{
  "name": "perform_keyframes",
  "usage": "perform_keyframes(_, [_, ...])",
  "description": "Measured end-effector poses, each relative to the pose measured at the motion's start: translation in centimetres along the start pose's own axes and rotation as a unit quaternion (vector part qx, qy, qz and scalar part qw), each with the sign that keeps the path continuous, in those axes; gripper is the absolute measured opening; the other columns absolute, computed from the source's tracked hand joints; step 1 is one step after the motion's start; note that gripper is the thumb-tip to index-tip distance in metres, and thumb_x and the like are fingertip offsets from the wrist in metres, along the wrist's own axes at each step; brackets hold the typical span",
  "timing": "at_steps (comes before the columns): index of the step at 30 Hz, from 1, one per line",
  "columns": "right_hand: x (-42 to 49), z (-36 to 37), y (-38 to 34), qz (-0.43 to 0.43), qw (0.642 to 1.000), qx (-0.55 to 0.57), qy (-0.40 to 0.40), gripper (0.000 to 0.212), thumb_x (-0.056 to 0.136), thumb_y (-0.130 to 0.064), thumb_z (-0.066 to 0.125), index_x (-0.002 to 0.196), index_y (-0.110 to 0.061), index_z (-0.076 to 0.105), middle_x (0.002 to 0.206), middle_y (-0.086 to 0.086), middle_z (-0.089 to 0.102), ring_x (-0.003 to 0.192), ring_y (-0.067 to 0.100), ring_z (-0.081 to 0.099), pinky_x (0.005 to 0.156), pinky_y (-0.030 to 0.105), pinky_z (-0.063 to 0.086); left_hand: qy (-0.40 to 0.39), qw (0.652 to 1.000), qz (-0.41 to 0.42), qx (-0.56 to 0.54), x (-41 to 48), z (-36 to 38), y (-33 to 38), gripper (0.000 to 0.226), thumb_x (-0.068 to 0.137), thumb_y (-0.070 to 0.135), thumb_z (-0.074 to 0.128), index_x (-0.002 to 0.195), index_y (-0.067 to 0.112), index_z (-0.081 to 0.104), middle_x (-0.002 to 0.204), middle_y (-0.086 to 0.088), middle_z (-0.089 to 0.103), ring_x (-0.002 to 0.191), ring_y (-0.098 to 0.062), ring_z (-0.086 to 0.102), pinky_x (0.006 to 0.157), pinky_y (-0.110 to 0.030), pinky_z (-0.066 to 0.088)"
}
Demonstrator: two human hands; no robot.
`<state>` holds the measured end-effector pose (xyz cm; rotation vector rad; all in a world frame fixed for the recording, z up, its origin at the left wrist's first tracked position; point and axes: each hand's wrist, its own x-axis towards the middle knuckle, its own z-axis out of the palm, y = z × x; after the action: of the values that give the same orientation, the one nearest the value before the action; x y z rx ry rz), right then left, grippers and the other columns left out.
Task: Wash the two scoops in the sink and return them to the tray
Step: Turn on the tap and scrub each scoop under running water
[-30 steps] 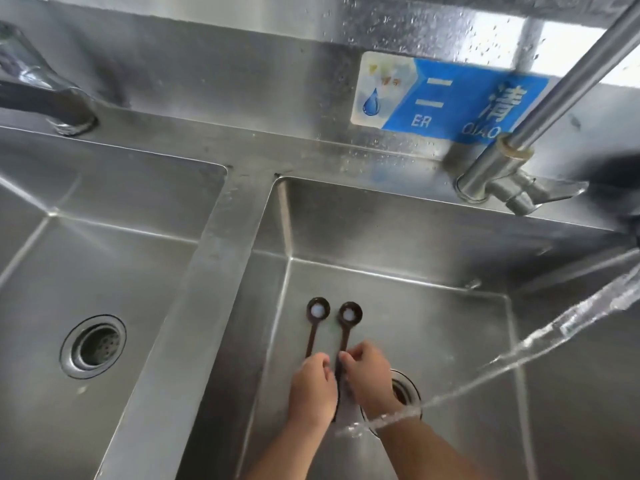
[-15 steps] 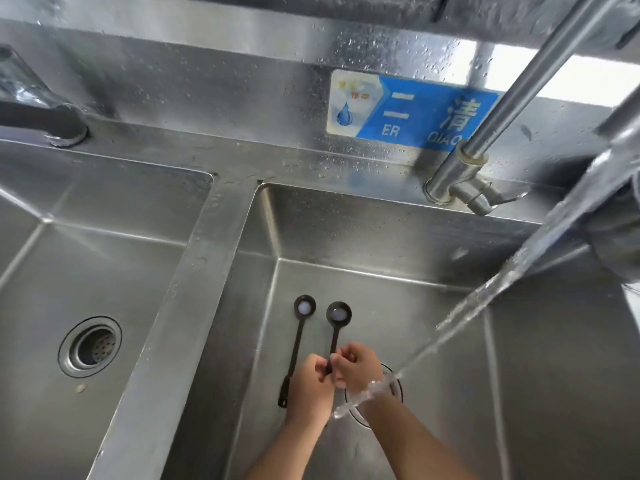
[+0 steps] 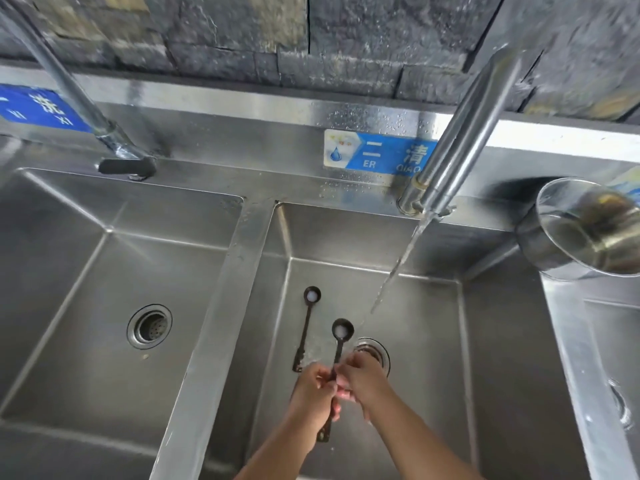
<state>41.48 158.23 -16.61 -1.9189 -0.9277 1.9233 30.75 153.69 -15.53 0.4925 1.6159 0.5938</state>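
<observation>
Two scoops, both in the middle sink basin (image 3: 433,306). The free scoop (image 3: 312,295) lies flat on the basin floor. Its long axis runs near-to-far, with the round bowl at the far end and the handle end toward you. A white patch shows in the bowl. The held scoop (image 3: 342,330) is just right of it on roughly the same heading: bowl pointing away from you, open side up, also white inside. The handle tail sticks out toward you below your left hand (image 3: 313,388).

Your hands are together on that handle. The left hand is curled round the middle of it. The right hand (image 3: 365,379) pinches it with the fingertips right beside. The hands touch each other.

The faucet (image 3: 460,133) is running. The water stream (image 3: 398,265) slants down and lands just right of the held scoop's bowl. The drain (image 3: 377,348) is partly hidden behind your right hand. A steel pot (image 3: 571,237) stands at the right, by the basin's far corner.
</observation>
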Motion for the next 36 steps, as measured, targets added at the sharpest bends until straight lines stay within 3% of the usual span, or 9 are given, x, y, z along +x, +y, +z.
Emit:
perform_keyframes(3, [-0.8,0.1,-0.2,0.040,0.996,0.080,0.001,0.016,0.087,0.013,0.053,0.079,0.000,0.060,0.062,0.016,0.068,0.045,0.024,0.062,0.046,0.031,0.052,-0.021,0.999,0.006,0.026,-2.1,-0.5,-0.2,0.014,0.093,-0.009,0.043,0.098,-0.004,0.055,0.066,-0.014,0.061,0.043,-0.016,0.047,0.040,-0.028,0.039])
perform_keyframes(7, [-1.6,0.4,-0.2,0.053,0.982,0.182,-0.010,0.013,0.090,0.005,0.057,0.084,-0.003,0.064,0.071,0.011,0.075,0.056,0.020,0.064,0.054,0.028,0.057,-0.039,0.998,0.010,0.051,-3.5,-2.1,-0.5,0.025,0.093,-0.005,0.041,0.098,0.010,0.060,0.052,0.000,0.059,0.041,-0.013,0.046,0.040,-0.027,0.039])
perform_keyframes(13, [-2.2,0.7,-0.5,0.056,0.965,0.255,-0.010,0.019,0.094,0.001,0.057,0.111,-0.006,0.059,0.074,0.014,0.077,0.064,0.023,0.073,0.060,0.037,0.062,-0.066,0.994,0.024,0.089,-4.5,-4.0,-0.3,0.017,0.097,0.008,0.043,0.090,0.008,0.059,0.049,0.000,0.056,0.038,-0.015,0.043,0.039,-0.028,0.037])
perform_keyframes(17, [-2.2,0.4,-0.5,0.058,0.958,0.282,-0.003,0.014,0.098,-0.002,0.049,0.107,-0.009,0.058,0.071,0.012,0.076,0.062,0.023,0.073,0.054,0.034,0.059,-0.081,0.991,0.020,0.102,-4.3,-4.0,0.8,0.013,0.096,0.002,0.045,0.094,0.002,0.058,0.064,-0.007,0.067,0.042,-0.015,0.052,0.043,-0.029,0.046])
perform_keyframes(20, [-1.8,-0.4,-0.7,0.051,0.952,0.301,0.032,0.014,0.098,-0.001,0.049,0.102,-0.009,0.060,0.069,0.013,0.073,0.056,0.023,0.069,0.048,0.030,0.057,-0.083,0.987,0.034,0.134,-3.5,-2.8,2.1,0.028,0.090,-0.005,0.041,0.094,0.018,0.056,0.073,-0.007,0.069,0.041,-0.013,0.048,0.041,-0.024,0.038])
perform_keyframes(24, [-1.7,-1.3,-1.7,0.025,0.971,0.236,0.042,0.013,0.100,-0.005,0.050,0.091,-0.002,0.059,0.058,0.009,0.065,0.044,0.017,0.056,0.042,0.024,0.048,-0.070,0.974,0.106,0.186,-2.6,-1.7,3.0,0.013,0.092,0.008,0.049,0.091,0.014,0.061,0.065,-0.001,0.066,0.040,-0.009,0.044,0.045,-0.023,0.034])
perform_keyframes(26, [-1.5,-1.3,-2.3,0.010,0.977,0.209,0.033,0.017,0.101,-0.008,0.047,0.091,0.002,0.057,0.057,0.013,0.060,0.041,0.019,0.052,0.040,0.024,0.042,-0.041,0.971,0.131,0.198,-2.3,-1.8,3.2,0.018,0.095,0.017,0.049,0.085,0.012,0.063,0.060,0.000,0.064,0.038,-0.004,0.044,0.046,-0.023,0.035])
perform_keyframes(31, [-1.2,0.0,-2.6,0.009,0.980,0.199,0.002,0.021,0.098,0.003,0.042,0.105,0.007,0.060,0.072,0.017,0.068,0.051,0.024,0.062,0.049,0.032,0.054,-0.033,0.990,0.077,0.118,-2.0,-2.2,2.7,0.031,0.099,0.014,0.041,0.075,0.004,0.057,0.049,-0.001,0.048,0.036,-0.010,0.034,0.043,-0.025,0.025])
perform_keyframes(36, [-1.7,0.9,-2.2,0.007,0.943,0.326,-0.060,0.024,0.094,0.011,0.040,0.105,0.001,0.060,0.068,0.017,0.065,0.054,0.026,0.059,0.042,0.031,0.040,-0.051,0.998,0.027,0.039,-2.2,-2.3,2.0,0.034,0.098,0.016,0.040,0.068,0.011,0.055,0.045,0.004,0.037,0.037,-0.011,0.026,0.040,-0.021,0.018])
